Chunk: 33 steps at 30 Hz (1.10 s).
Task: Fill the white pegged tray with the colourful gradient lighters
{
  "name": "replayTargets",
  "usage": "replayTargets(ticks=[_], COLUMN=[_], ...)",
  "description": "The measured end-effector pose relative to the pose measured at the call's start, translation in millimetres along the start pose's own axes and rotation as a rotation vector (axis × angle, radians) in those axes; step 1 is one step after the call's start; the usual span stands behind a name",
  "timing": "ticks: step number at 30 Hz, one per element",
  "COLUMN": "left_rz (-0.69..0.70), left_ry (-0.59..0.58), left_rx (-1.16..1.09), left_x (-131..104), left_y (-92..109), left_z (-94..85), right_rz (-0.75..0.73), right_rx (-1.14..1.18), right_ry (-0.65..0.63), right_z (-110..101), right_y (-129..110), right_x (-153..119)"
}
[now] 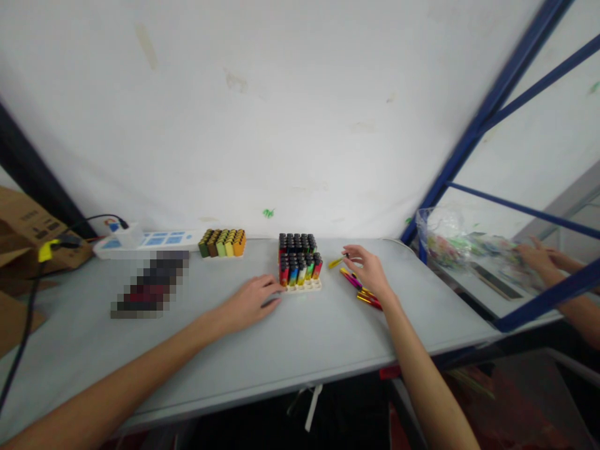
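A white tray [304, 288] at the table's middle holds several upright lighters [301, 265] with black tops, in red, blue, yellow and green. Its front row of holes shows bare. My left hand [257, 300] rests at the tray's left front corner, fingers apart and nothing in them. To the right, my right hand [366, 267] pinches the dark end of a yellow lighter [336, 262] between thumb and finger. Beneath and beside that hand, several loose pink and gold lighters [359, 286] lie on the table.
A second block of green, brown and orange lighters [222, 244] stands at the back left, near a white power strip [154, 240]. A blurred-out object [152, 284] lies at the left. Blue shelf posts [469, 134] rise at the right; beyond them are plastic bags [447, 240] and another person's hands [539, 256].
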<state>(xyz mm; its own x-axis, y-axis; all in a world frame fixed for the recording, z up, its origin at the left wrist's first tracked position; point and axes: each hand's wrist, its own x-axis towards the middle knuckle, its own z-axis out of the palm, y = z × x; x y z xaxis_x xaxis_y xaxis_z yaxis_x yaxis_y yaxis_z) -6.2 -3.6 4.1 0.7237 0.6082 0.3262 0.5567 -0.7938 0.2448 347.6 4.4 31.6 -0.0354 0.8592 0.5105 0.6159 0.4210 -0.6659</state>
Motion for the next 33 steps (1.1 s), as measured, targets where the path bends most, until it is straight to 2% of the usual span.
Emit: replayTargets(ticks=[4, 8, 14, 19, 22, 28, 33], left_rz=[0.008, 0.003, 0.003, 0.007, 0.01, 0.018, 0.011], left_ry=[0.02, 0.008, 0.002, 0.008, 0.001, -0.004, -0.011], left_rx=[-0.017, -0.012, 0.0, -0.012, -0.006, 0.005, 0.008], left_x=[0, 0, 0, 0, 0, 1, 1], left_y=[0, 0, 4, 5, 4, 4, 3], left_z=[0.6, 0.6, -1.5, -1.7, -1.4, -1.0, -0.3], right_rz=[0.031, 0.02, -0.068, -0.214, -0.273, -0.337, -0.281], right_rx=[0.13, 0.249, 0.251, 0.116, 0.045, -0.003, 0.083], right_ry=[0.04, -0.01, -0.063, -0.187, -0.219, -0.2, -0.174], right_z=[-4, -4, 10, 26, 35, 39, 36], right_y=[-15, -40, -69, -70, -66, -67, -66], right_x=[1, -1, -7, -9, -11, -11, -10])
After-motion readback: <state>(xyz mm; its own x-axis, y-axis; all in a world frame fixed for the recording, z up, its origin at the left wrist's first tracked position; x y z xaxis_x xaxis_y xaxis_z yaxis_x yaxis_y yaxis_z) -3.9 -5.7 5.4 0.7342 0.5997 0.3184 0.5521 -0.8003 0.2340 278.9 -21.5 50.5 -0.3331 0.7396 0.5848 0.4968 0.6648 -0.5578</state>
